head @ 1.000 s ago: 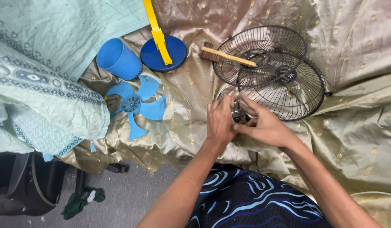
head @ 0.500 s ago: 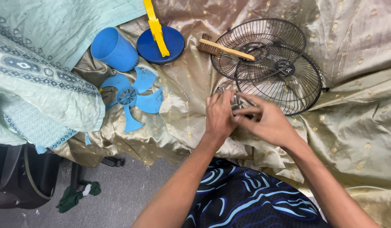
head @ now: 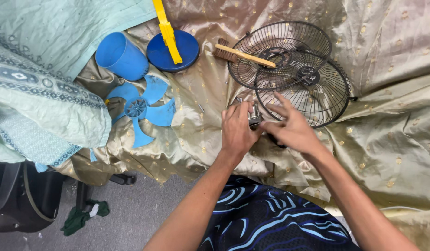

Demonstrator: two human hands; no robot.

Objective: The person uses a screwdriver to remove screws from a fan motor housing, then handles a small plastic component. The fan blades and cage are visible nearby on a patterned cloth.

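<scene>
While both hands met just below the wire fan guards (head: 294, 69), the left hand (head: 237, 130) pinched a small metal part (head: 255, 118). The right hand (head: 291, 130) touched it, fingers spread.

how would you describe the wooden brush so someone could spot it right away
Start at the two black wire fan grilles lying overlapped on the gold cloth. On the left rim of the upper grille lies the wooden brush, its pale handle pointing right across the wires. It is the only wooden thing among black metal and blue plastic parts.

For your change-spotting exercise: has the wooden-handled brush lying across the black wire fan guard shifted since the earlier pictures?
No. The wooden-handled brush lies across the rear black wire fan guard as before; only the head camera moved.
</scene>
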